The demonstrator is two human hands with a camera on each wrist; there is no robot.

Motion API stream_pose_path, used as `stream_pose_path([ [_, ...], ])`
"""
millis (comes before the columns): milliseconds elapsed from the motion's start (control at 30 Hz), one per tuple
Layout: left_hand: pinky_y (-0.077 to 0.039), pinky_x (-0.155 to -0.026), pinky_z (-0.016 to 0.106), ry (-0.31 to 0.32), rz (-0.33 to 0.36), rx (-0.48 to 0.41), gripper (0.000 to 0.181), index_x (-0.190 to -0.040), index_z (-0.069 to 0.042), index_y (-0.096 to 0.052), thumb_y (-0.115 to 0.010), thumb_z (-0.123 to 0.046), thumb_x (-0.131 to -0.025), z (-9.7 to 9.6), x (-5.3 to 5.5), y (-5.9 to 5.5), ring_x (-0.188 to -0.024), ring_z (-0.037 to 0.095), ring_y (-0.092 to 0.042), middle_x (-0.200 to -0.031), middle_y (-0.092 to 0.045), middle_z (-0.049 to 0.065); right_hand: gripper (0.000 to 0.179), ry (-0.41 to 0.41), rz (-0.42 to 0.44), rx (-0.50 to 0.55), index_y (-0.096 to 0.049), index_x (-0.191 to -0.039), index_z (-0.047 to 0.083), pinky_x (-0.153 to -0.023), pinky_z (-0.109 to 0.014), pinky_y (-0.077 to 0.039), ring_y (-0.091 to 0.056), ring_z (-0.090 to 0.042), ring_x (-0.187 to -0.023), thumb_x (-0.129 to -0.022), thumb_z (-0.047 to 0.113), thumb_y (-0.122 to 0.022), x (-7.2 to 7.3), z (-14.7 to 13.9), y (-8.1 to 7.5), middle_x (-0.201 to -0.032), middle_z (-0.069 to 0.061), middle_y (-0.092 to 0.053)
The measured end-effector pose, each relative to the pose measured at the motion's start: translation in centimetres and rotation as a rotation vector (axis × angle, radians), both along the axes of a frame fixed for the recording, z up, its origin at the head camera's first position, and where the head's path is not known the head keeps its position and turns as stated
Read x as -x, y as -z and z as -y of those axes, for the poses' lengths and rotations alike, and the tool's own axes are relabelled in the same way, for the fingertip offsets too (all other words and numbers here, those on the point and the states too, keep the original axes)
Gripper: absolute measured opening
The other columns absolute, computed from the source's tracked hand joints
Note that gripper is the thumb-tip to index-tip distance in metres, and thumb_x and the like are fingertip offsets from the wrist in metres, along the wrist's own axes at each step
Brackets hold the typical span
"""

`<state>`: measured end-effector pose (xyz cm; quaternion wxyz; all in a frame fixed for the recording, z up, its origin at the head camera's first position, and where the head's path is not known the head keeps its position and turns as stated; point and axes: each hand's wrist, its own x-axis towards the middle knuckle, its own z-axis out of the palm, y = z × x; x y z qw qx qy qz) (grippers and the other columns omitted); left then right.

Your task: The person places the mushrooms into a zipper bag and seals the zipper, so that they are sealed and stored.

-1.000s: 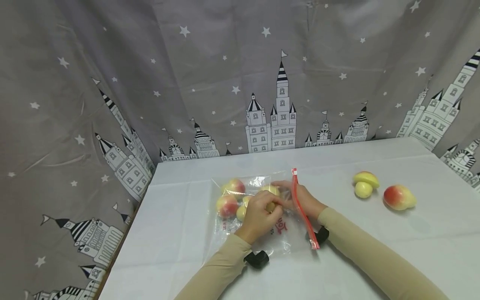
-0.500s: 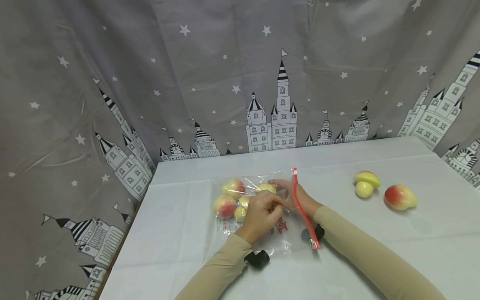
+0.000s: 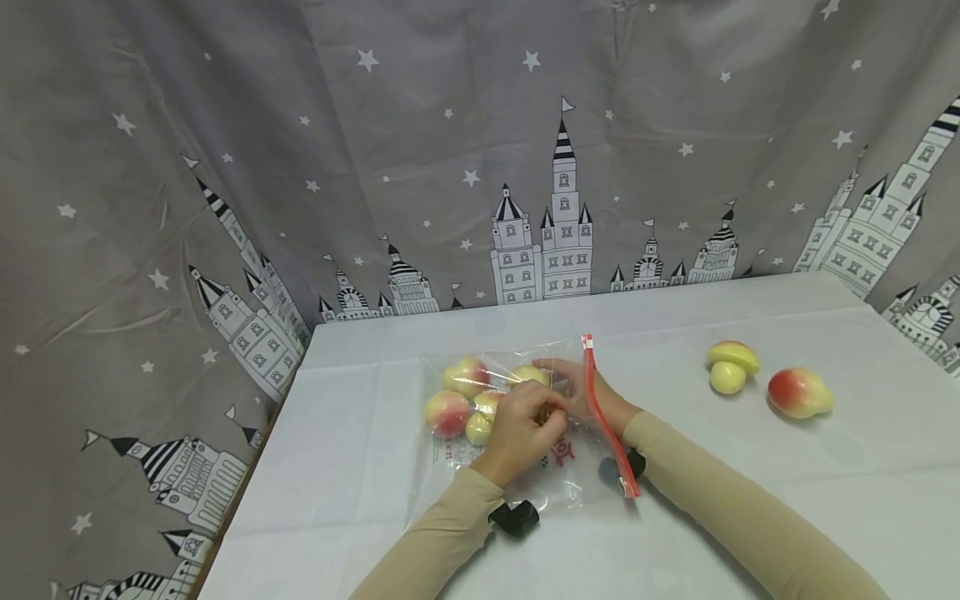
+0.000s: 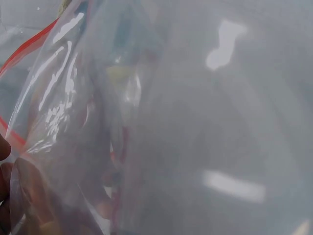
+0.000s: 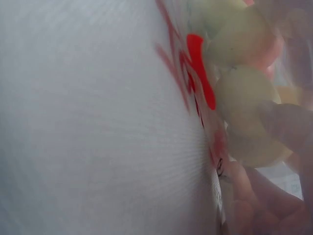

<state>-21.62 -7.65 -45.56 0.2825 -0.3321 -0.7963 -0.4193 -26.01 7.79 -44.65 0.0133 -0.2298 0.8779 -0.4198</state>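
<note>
A clear zip bag (image 3: pixel 450 483) with a red zipper strip (image 3: pixel 611 433) lies on the white table, holding several toy fruits, among them a red-and-yellow one (image 3: pixel 447 414). My left hand (image 3: pixel 521 429) pinches the bag's upper film from the near side; its fingers (image 4: pixel 32 188) show through the plastic in the left wrist view. Past the zipper strip, my right hand (image 3: pixel 581 392) reaches inside the bag. Its fingers and thumb lie around a yellow fruit (image 3: pixel 529 375), and the right wrist view shows the thumb against a pale yellow fruit (image 5: pixel 244 93).
To the right on the table (image 3: pixel 750 500) are a long yellow fruit (image 3: pixel 737 357), a small round yellow fruit (image 3: pixel 727 378) touching it, and a red-and-yellow fruit (image 3: pixel 800 393). A grey castle-print curtain (image 3: pixel 420 108) stands behind the table's back edge.
My right hand has moved slightly left, deeper into the bag, and the yellow fruit at its fingers went with it. Other fruits in the bag shifted a little left. My left hand stays put.
</note>
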Motion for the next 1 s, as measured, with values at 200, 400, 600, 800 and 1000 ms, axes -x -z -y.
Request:
stream_pose_path([
  [200, -0.041, -0.066, 0.016, 0.001, 0.004, -0.001, 0.015, -0.081, -0.01, -0.072, -0.065, 0.002, -0.075, -0.1, -0.1, -0.2, -0.069, 0.012, -0.053, -0.07, -0.061, 0.001, 0.065, -0.004, -0.017, 0.005, -0.055, -0.142, 0.003, -0.089, -0.046, -0.057, -0.065, -0.04, -0.115, -0.082, 0.011, -0.078, 0.1, -0.2, 0.2, -0.128, -0.025, -0.067],
  [400, -0.042, -0.067, 0.017, 0.0, -0.002, -0.002, 0.015, -0.081, -0.01, -0.072, -0.065, 0.002, -0.075, -0.1, -0.1, -0.1, -0.069, 0.012, -0.053, -0.071, -0.061, 0.001, 0.065, -0.009, -0.009, 0.004, -0.054, -0.143, 0.003, -0.095, -0.05, -0.056, -0.064, -0.041, -0.118, -0.083, 0.011, -0.078, 0.0, 0.0, 0.0, -0.132, -0.025, -0.065],
  [600, -0.043, -0.067, 0.017, 0.009, -0.005, -0.008, 0.016, -0.082, -0.01, -0.073, -0.065, 0.002, -0.075, -0.1, 0.0, -0.1, -0.069, 0.013, -0.054, -0.071, -0.063, 0.001, 0.065, -0.007, -0.019, 0.007, -0.055, -0.143, 0.004, -0.097, -0.052, -0.054, -0.064, -0.04, -0.119, -0.083, 0.011, -0.078, 0.0, -0.1, 0.1, -0.132, -0.024, -0.066],
  [800, -0.042, -0.066, 0.015, 0.015, -0.011, -0.014, 0.016, -0.082, -0.01, -0.073, -0.065, 0.002, -0.076, -0.2, 0.0, -0.1, -0.067, 0.013, -0.053, -0.07, -0.061, 0.0, 0.059, -0.073, -0.077, 0.048, -0.051, -0.144, -0.004, -0.095, -0.048, -0.056, -0.067, -0.04, -0.115, -0.089, 0.005, -0.07, -0.3, -0.8, 0.6, -0.136, -0.026, -0.063],
  [1000, -0.043, -0.065, 0.018, -0.001, -0.024, -0.008, 0.015, -0.08, -0.012, -0.073, -0.065, 0.001, -0.076, 0.0, 0.1, 0.0, -0.066, 0.014, -0.056, -0.07, -0.063, -0.001, 0.055, -0.093, -0.092, -0.003, -0.051, -0.144, 0.0, -0.087, -0.039, -0.058, -0.07, -0.033, -0.103, -0.093, 0.009, -0.069, -0.9, -2.4, 0.6, -0.125, -0.023, -0.069],
])
